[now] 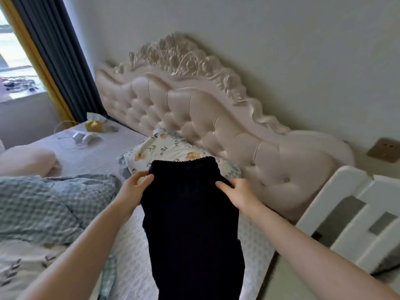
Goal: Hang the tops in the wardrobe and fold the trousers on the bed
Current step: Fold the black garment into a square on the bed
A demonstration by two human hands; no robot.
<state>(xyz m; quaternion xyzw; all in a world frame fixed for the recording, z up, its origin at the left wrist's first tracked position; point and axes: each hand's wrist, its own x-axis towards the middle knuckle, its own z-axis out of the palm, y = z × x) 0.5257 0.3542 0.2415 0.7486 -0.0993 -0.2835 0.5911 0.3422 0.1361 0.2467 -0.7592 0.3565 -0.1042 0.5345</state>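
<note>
Dark garment (pixel 190 213), hands (pixel 134 187) (pixel 238 193) gripping; hem cropped

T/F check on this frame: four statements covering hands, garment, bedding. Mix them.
1. The left hand and right hand both grip the dark garment near its top edge. True.
2. The garment is on a hanger. False: no hanger shows; only the hands hold it.
3. A floral pillow lies against the headboard. True.
4. The checked quilt is right of the garment. False: it lies to its left.
</note>
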